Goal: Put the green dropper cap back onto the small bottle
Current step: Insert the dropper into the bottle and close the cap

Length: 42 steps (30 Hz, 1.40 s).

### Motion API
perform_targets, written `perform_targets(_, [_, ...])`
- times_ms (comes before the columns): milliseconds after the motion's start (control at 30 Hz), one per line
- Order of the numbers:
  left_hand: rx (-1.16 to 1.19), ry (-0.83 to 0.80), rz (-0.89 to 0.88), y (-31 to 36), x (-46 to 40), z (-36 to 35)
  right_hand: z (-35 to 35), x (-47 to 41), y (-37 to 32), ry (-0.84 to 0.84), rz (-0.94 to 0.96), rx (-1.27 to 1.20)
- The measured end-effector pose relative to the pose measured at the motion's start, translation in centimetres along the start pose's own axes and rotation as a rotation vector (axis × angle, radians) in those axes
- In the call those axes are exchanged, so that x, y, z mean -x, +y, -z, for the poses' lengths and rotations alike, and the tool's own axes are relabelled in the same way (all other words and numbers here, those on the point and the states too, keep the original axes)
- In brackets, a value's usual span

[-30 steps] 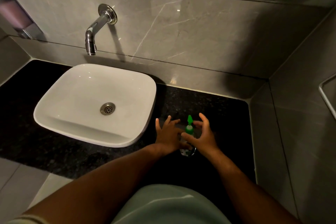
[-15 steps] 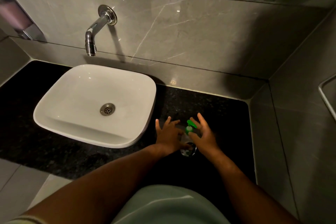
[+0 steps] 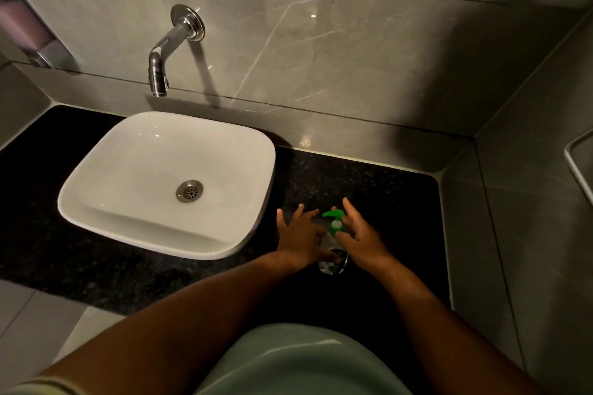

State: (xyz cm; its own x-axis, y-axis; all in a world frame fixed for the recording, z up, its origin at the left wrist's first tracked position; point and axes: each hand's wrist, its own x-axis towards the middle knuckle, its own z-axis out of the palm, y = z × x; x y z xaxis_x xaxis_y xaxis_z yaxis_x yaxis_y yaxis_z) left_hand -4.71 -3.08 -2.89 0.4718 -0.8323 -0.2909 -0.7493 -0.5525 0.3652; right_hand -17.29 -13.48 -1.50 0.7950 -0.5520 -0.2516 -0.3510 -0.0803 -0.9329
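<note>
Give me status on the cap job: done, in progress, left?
Done: the green cap already sits on top of the small bottle, which stands on the dark counter right of the sink. In hand: the left hand steadies the bottle and the right hand fingers the cap. Left: finish tightening and let go; I can't tell whether it is fully seated.

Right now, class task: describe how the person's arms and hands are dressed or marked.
Both hands, left and right, are bare, with no gloves, rings or watch visible. The forearms are bare too; a pale sleeve edge shows at the bottom left corner.
</note>
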Motion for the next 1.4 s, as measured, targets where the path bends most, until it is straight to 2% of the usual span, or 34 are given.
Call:
perform_targets(67, [-0.019, -0.004, -0.004, 0.1, 0.0, 0.1, 0.0, 0.1, 0.1, 0.047, 0.037, 0.053])
perform_targets(167, [-0.065, -0.016, -0.01, 0.3, 0.2, 0.2, -0.2, 0.5, -0.1, 0.221, 0.05, 0.042])
perform_targets(267, [-0.067, -0.03, 0.004, 0.8, 0.0, 0.1, -0.8, 0.8, -0.2, 0.351, 0.077, 0.131])
perform_targets(333, [-0.092, -0.053, 0.004, 0.8, -0.2, 0.0, -1.1, 0.9, -0.4, 0.33, 0.079, 0.139])
perform_targets(500, [-0.041, -0.068, 0.002, 0.2, -0.5, -0.1, -0.1, 0.9, -1.3, 0.018, 0.016, -0.002])
perform_targets(600, [-0.034, -0.083, 0.001, 0.2, -0.6, 0.1, 0.3, 0.8, -2.2, -0.053, -0.021, -0.054])
perform_targets(700, [-0.002, -0.073, 0.022, 0.1, -0.5, 0.2, 0.3, 0.2, -2.1, -0.01, -0.03, 0.048])
perform_targets(867, [0.055, -0.005, 0.043, 0.2, -0.3, 0.0, -0.2, -0.1, -1.1, 0.177, 0.104, 0.275])
perform_targets(1100, [0.1, 0.03, 0.079, -0.2, 0.2, -0.7, -2.3, 0.4, -0.3, 0.363, 0.133, 0.193])
perform_targets(1200, [0.132, 0.043, 0.123, -0.2, 0.4, -0.8, -3.1, 0.4, -0.1, 0.391, 0.13, 0.134])
perform_targets(1400, [0.116, 0.114, 0.135, 0.4, 0.7, -1.0, -3.1, 0.7, 0.1, 0.421, 0.12, 0.17])
